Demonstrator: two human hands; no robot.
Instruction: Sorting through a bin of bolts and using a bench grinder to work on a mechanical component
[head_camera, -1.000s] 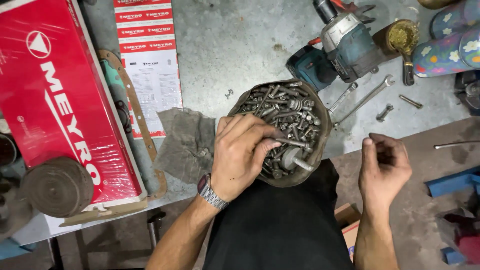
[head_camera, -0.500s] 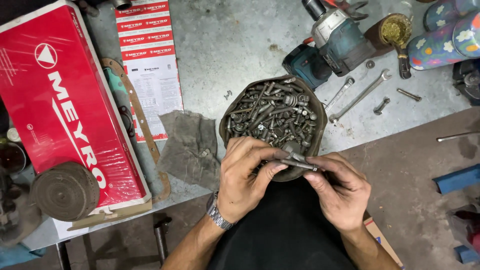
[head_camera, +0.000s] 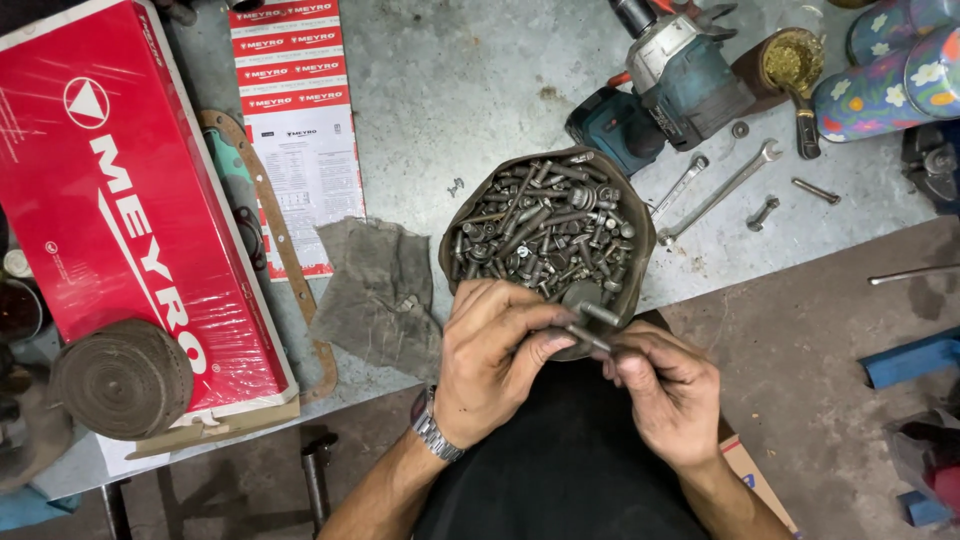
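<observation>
A dark round bowl (head_camera: 462, 222) full of several bolts and nuts (head_camera: 545, 230) sits at the near edge of a grey workbench (head_camera: 450, 90). Both hands meet just in front of the bowl's near rim. My left hand (head_camera: 495, 355), with a metal wristwatch, pinches one end of a small grey bolt (head_camera: 590, 335). My right hand (head_camera: 668, 392) grips the bolt's other end with its fingertips. The bolt lies roughly level between the two hands, above my dark lap.
A long red box (head_camera: 110, 200) and a printed leaflet (head_camera: 295, 120) lie at left, with a grey rag (head_camera: 375, 290) beside the bowl. A blue power drill (head_camera: 670, 80), two wrenches (head_camera: 715, 190), loose bolts and floral cans (head_camera: 890, 70) stand at the back right. A rolled strap (head_camera: 120, 378) sits near left.
My left hand came out of the bowl with a bolt. My right hand moved in from the right and took its other end. The view shifted slightly.
</observation>
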